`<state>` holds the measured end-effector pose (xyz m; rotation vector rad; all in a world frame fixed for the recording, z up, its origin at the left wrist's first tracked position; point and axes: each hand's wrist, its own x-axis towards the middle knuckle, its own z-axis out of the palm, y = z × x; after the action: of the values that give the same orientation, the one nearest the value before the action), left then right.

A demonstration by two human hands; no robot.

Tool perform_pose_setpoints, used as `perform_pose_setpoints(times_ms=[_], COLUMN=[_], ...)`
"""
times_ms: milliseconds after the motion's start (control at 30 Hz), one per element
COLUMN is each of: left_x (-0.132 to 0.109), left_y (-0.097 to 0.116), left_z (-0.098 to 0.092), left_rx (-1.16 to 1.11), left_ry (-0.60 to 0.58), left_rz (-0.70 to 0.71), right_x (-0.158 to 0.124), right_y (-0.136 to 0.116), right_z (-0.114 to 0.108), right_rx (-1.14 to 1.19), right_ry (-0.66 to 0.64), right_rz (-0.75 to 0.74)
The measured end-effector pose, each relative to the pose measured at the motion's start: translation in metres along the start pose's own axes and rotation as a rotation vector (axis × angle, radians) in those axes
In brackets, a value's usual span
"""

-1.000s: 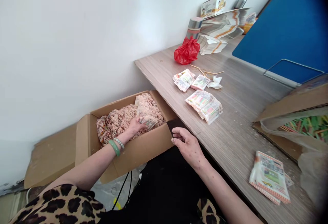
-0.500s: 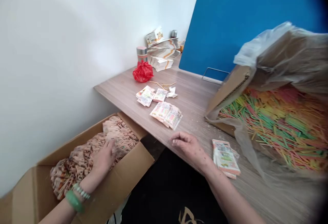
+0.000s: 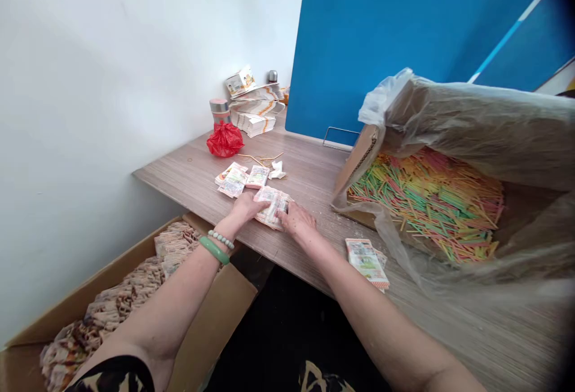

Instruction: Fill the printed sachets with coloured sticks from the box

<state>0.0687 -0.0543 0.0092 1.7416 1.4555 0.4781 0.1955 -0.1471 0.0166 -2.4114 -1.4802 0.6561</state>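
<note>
A spread stack of small printed packets (image 3: 272,205) lies on the table, with both hands closed about its sides. My left hand (image 3: 246,207), beyond a green bangle and a beaded bracelet, grips the left end, its thumb over the top packet. At the right end, my right hand (image 3: 297,221) presses thumb and curled fingers against the packets. Just behind lie two smaller packet piles, one at the left (image 3: 233,180) and one in the middle (image 3: 257,177). Another packet pile (image 3: 367,263) rests to the right of my right forearm.
At the right, a plastic-lined carton (image 3: 354,155) holds many coloured sticks (image 3: 426,200). An open cardboard box (image 3: 220,314) full of packets stands low at the left. Further back are a red plastic bag (image 3: 225,139), a crumpled tissue (image 3: 277,170), stacked flat cartons (image 3: 254,122) and a blue panel (image 3: 377,39).
My left hand has moved from the cardboard box up to the packets on the table. My right hand has come forward and left onto the same stack. The view has turned right.
</note>
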Motion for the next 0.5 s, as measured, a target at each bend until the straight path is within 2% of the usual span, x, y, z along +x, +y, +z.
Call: perform_pose_setpoints(times_ms=[67,167,267,433,500], left_x=[-0.004,-0.013,-0.011,-0.003,-0.006], left_y=[0.000,-0.003,-0.007,-0.004,0.000], left_z=[0.004,0.007,0.006,-0.002,-0.003], left_rx=[-0.096,-0.370,-0.578,-0.532,-0.537], left_ry=[-0.070,-0.206,-0.263,-0.461,-0.465], left_rz=[0.028,0.093,0.075,-0.010,0.010], right_x=[-0.003,-0.010,-0.015,-0.015,-0.012], right_y=[0.007,0.017,0.020,0.020,0.021], right_z=[0.004,0.010,0.013,0.013,0.014], right_rx=[0.034,0.082,0.124,0.194,0.250], right_ry=[0.035,0.083,0.105,0.108,0.118], right_rz=[-0.036,-0.072,-0.082,-0.066,-0.033])
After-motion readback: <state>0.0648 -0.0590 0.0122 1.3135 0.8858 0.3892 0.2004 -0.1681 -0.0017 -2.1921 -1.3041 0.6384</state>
